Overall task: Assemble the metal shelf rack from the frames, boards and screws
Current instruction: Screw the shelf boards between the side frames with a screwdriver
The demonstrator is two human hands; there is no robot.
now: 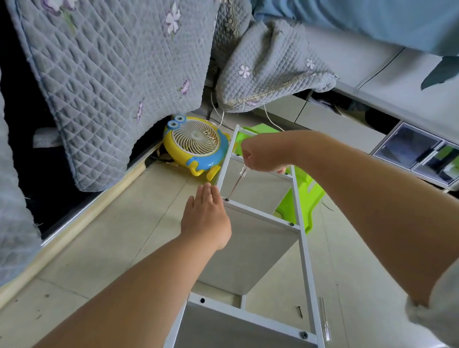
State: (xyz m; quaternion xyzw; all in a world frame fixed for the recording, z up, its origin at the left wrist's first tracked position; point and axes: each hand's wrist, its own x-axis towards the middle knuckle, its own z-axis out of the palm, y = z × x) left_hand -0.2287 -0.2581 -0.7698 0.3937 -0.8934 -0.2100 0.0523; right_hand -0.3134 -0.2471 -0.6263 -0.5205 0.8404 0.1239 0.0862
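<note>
So the white metal rack (295, 225) lies on its side on the floor tiles (102, 246), right under both hands. Left hand (206, 216) is flat, fingers straight and together, pressing on the frame's rail. Right hand (263, 154) is curled around a clear-handled screwdriver (237, 182), tip on a screw (227, 200) just beside the left fingertips. A yellow fan (195, 143) sits beyond the left hand.

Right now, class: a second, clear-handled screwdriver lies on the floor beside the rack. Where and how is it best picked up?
Pinch the spare screwdriver across its clear handle from above, from the rack's right. It lies flat on the tile alongside the frame rail, so only its upper side is free.
</note>
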